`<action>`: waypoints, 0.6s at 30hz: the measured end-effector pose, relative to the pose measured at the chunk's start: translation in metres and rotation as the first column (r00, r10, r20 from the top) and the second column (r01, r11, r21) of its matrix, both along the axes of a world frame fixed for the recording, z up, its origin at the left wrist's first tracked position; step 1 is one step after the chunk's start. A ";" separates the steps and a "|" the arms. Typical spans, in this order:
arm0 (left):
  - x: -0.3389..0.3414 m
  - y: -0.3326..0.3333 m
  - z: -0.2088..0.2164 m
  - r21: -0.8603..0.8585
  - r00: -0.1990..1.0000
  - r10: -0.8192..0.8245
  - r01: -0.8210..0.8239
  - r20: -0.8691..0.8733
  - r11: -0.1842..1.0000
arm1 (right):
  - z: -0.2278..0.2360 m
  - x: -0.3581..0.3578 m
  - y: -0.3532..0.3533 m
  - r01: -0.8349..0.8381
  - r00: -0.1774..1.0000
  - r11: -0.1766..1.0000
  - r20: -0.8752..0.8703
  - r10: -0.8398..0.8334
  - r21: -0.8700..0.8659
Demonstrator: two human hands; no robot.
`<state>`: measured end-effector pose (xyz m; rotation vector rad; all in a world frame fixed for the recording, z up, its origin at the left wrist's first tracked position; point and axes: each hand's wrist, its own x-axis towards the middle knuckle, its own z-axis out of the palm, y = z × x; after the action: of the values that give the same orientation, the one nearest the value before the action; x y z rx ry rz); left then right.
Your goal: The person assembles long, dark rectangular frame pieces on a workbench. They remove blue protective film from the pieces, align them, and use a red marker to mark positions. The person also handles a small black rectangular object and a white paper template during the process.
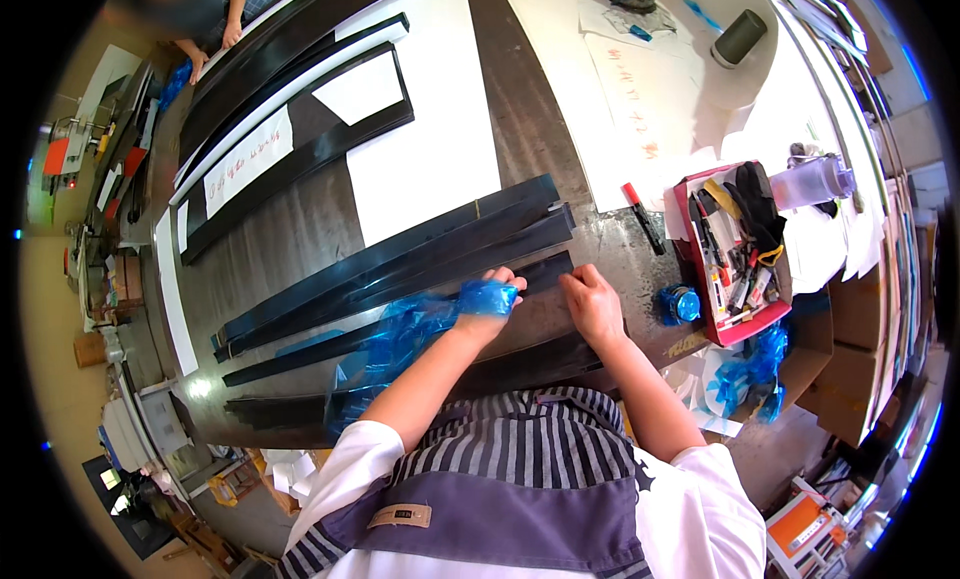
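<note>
A crumpled sheet of clear blue plastic film (395, 334) is gripped in my left hand (506, 279). Part of it covers the back of that hand, and the rest trails down to the left over the table. Under the film lies a long dark strip (300, 357), its right end close to both hands. My right hand (595, 304) is closed at that end, thumb and fingers pinched together; what they hold, if anything, is hidden. Just beyond, several longer dark strips (400, 259) lie side by side, bound with a thin yellow tie.
A red box (735, 324) of pens and tools stands at the right, beside a roll of blue film (679, 304) and a red-capped marker (643, 219). Farther off are bundled dark profiles (300, 159) on white paper. Another person's hand (232, 33) rests at the far left.
</note>
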<state>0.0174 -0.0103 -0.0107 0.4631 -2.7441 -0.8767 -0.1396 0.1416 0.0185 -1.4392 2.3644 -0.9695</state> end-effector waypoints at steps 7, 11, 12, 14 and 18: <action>0.011 -0.005 -0.013 0.068 0.998 0.024 -0.028 0.062 0.997 | -0.013 0.027 -0.003 -0.244 0.964 0.969 -0.100 0.246 0.034; 0.007 -0.003 -0.008 0.142 0.997 0.065 -0.071 0.046 0.987 | -0.025 0.029 -0.009 -0.066 0.975 0.990 -0.203 0.090 0.123; 0.004 -0.002 -0.003 0.188 0.994 0.091 -0.100 0.054 0.977 | -0.023 0.031 -0.004 -0.310 0.937 0.948 -0.148 0.317 0.072; 0.003 -0.001 0.001 0.209 0.995 0.088 -0.098 0.055 0.973 | -0.017 0.037 -0.002 -0.221 0.970 0.975 -0.102 0.220 0.003; 0.002 -0.001 -0.013 0.489 0.993 0.105 -0.114 0.046 0.865 | -0.015 0.032 -0.006 -0.136 0.989 0.988 -0.042 0.139 0.078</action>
<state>0.0198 -0.0114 -0.0236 0.7082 -2.4546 -1.5518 -0.1078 0.1359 0.0035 -1.5888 2.2724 -0.8130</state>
